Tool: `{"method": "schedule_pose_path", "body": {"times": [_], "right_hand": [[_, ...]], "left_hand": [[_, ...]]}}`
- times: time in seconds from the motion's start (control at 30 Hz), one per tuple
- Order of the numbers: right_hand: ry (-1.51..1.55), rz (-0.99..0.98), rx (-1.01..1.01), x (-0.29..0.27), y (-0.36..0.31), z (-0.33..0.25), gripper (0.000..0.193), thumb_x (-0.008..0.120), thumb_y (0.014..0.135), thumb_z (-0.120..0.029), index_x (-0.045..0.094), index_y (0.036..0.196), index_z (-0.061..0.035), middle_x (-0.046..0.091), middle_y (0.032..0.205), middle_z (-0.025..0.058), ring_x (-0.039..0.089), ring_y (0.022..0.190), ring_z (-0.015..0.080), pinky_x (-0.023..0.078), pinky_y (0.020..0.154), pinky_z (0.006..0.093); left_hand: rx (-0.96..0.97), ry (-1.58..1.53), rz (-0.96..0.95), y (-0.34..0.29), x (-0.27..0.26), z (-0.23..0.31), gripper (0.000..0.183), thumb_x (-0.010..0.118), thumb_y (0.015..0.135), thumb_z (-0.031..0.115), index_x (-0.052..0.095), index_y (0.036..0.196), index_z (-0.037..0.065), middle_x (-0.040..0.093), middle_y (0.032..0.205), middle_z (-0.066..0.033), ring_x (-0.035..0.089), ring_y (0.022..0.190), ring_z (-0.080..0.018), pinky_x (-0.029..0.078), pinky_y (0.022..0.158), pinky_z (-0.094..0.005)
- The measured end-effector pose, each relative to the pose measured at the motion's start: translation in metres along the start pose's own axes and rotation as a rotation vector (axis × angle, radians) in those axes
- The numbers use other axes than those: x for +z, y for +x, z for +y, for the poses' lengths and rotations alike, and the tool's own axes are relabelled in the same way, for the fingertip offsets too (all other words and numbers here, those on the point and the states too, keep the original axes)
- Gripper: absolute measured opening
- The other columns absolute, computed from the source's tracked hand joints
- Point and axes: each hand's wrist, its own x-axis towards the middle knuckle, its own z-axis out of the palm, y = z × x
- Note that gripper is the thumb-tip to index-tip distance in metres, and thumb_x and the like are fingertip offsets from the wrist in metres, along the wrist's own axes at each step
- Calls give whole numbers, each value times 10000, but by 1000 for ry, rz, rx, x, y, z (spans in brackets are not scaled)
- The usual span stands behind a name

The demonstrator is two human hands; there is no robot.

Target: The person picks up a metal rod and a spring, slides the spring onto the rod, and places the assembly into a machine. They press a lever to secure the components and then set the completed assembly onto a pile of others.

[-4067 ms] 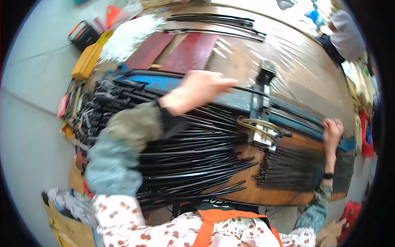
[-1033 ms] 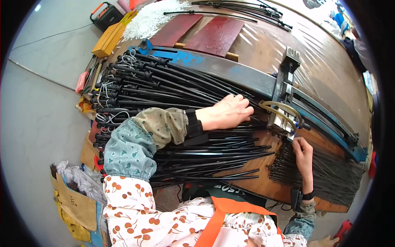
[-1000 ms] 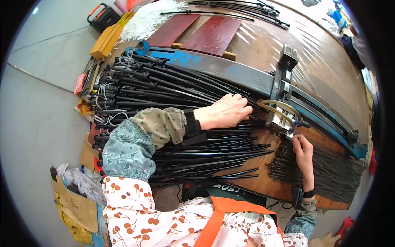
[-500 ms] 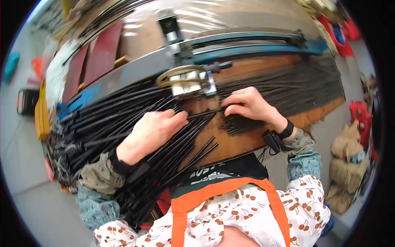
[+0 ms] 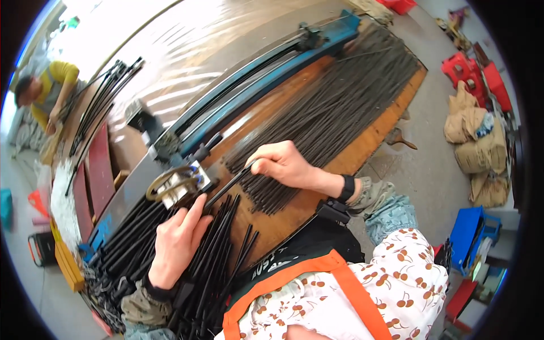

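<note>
A thin black rod (image 5: pixel 229 184) slants down to the left from my right hand (image 5: pixel 286 164), which pinches its upper end between thumb and fingers. Its lower end reaches the gap between the thumb and stretched index finger of my left hand (image 5: pixel 177 241); whether they touch it I cannot tell. The left fingers are apart, beside a metal clamp-like fixture (image 5: pixel 180 187) with a brass-coloured ring. Many thin dark rods (image 5: pixel 328 102) lie in a wide layer beyond my right hand. Thicker black tubes (image 5: pixel 218 238) are heaped around and below my left hand.
A blue rail (image 5: pixel 255 79) runs from the fixture to the far right. Dark red boards (image 5: pixel 101 170) lie at the left. A person in yellow sleeves (image 5: pixel 56 85) sits far left. On the right floor are sacks (image 5: pixel 476 136), red stools (image 5: pixel 464 71) and a blue crate (image 5: pixel 467 232).
The view has swung to the right, so the bench appears tilted and the person at far left shows. My left fingers have opened from a curled grip; my right hand still pinches the rod.
</note>
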Motion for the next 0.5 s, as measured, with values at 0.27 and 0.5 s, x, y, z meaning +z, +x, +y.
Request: {"method": "schedule_pose_path", "body": {"times": [0.27, 0.5], "right_hand": [[-379, 182, -390, -28, 11, -14, 338, 810, 830, -366, 764, 1003, -79, 603, 683, 55, 621, 681, 246, 509, 619, 354], [-214, 94, -267, -34, 2, -21, 289, 778, 892, -325, 773, 1016, -65, 683, 762, 80, 651, 706, 220, 516, 653, 339]], "left_hand": [[26, 93, -44, 28, -27, 10, 485, 723, 932, 109, 614, 1404, 124, 544, 683, -82, 580, 555, -258, 454, 504, -402], [28, 27, -102, 41, -27, 18, 474, 710, 933, 78, 607, 1396, 96, 603, 726, -132, 605, 574, -300, 479, 537, -407]]}}
